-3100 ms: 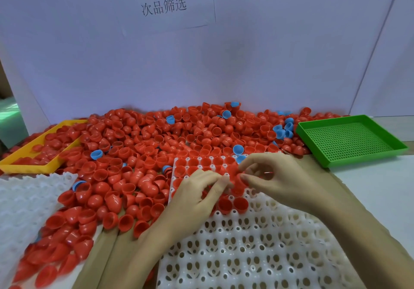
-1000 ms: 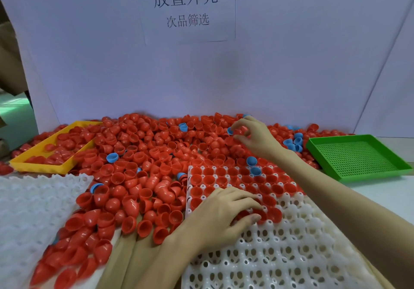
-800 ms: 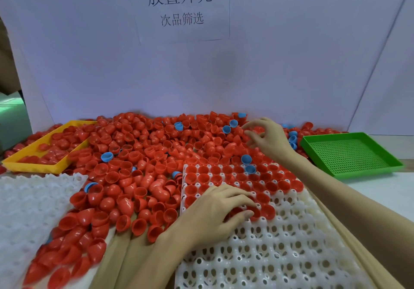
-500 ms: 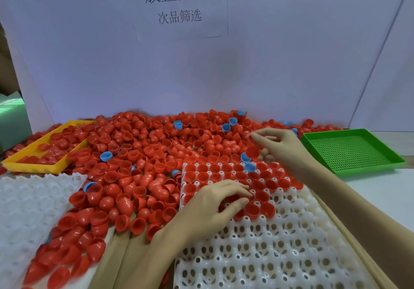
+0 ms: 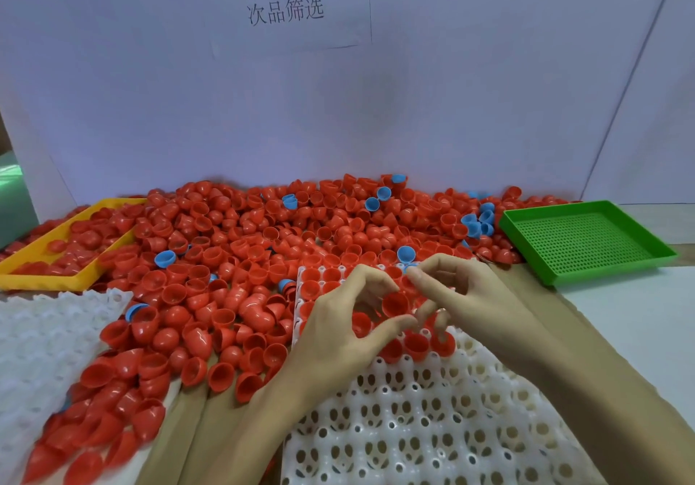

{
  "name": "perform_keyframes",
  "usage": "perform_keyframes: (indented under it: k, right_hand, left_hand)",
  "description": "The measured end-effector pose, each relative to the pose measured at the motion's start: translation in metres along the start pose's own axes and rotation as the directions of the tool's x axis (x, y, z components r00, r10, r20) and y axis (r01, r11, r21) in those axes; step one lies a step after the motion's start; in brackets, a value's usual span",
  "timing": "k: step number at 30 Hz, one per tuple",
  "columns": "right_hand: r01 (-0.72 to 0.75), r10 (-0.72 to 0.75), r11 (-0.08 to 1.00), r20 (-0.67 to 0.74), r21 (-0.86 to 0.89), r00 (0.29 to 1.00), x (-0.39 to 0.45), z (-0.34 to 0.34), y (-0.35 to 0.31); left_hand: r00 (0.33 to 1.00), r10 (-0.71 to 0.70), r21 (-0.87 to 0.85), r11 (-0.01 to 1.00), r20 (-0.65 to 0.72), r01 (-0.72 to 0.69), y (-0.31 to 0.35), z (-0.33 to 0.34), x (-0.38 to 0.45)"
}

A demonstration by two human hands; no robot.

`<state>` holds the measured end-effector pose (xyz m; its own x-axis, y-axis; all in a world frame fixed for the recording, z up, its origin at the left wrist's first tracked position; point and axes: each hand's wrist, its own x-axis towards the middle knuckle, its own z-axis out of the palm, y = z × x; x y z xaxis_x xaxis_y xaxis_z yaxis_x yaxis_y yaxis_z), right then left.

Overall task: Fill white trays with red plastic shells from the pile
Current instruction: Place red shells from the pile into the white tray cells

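White backing stands behind the pile (image 5: 263, 244); the right hand (image 5: 477, 296), back from it, meets the left hand (image 5: 338, 326) above the white tray (image 5: 413, 428). Both hands' fingers curl about one red shell (image 5: 395, 304); seating comes next.

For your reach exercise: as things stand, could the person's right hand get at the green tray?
Probably yes. The green tray lies open on the right hand's own side, with only bare tabletop between them. That hand would need to leave the white tray first.
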<state>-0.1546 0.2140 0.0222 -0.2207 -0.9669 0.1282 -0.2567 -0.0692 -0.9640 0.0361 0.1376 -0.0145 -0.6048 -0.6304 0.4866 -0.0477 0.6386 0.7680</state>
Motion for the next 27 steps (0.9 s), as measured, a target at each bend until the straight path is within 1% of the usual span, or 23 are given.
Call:
perform_keyframes:
  k: [2,6,9,13,16,18,20,24,26,27]
  right_hand:
    - [0.044,-0.044,0.999,0.011,-0.01,0.999,-0.002,-0.005,0.001]
    - [0.148,-0.14,0.986,0.102,-0.077,0.985,-0.004,-0.008,0.007]
    - [0.164,-0.157,0.982,0.072,-0.095,0.985,-0.004,-0.006,0.01]
    - [0.199,-0.195,0.974,0.05,-0.112,0.98,-0.005,-0.005,0.01]
    - [0.251,-0.243,0.964,0.104,-0.082,0.964,-0.006,-0.006,0.007]
    - [0.297,-0.279,0.947,0.139,-0.126,0.95,-0.007,-0.007,0.007]
    - [0.306,-0.277,0.933,0.165,-0.191,0.947,-0.006,-0.007,0.011]
    - [0.278,-0.238,0.922,0.17,-0.269,0.956,-0.001,-0.011,0.021]
    - [0.281,-0.235,0.9,0.172,-0.334,0.957,0.002,-0.021,0.022]
    - [0.277,-0.228,0.887,0.172,-0.37,0.958,0.004,-0.029,0.022]
  left_hand:
    - [1.0,-0.018,-0.005,1.0,-0.017,0.018,0.0,-0.003,0.001]
    - [0.996,-0.053,-0.004,0.999,-0.065,0.053,-0.002,-0.005,0.003]
    - [0.995,-0.064,-0.031,0.998,-0.079,0.062,-0.001,-0.006,0.004]
    - [0.985,-0.134,-0.126,0.985,-0.108,0.12,-0.002,-0.005,0.004]
    - [0.983,-0.157,-0.163,0.977,-0.093,0.14,-0.004,-0.003,0.004]
    - [0.987,-0.152,-0.156,0.978,-0.059,0.141,-0.005,-0.002,0.004]
    - [0.988,-0.152,-0.168,0.975,-0.028,0.145,-0.006,-0.001,0.003]
    - [0.982,-0.189,-0.166,0.969,-0.025,0.182,-0.007,0.001,0.003]
    - [0.985,-0.168,-0.112,0.98,-0.038,0.163,-0.008,0.001,0.003]
    - [0.987,-0.15,-0.058,0.988,-0.061,0.146,-0.008,0.0,0.003]
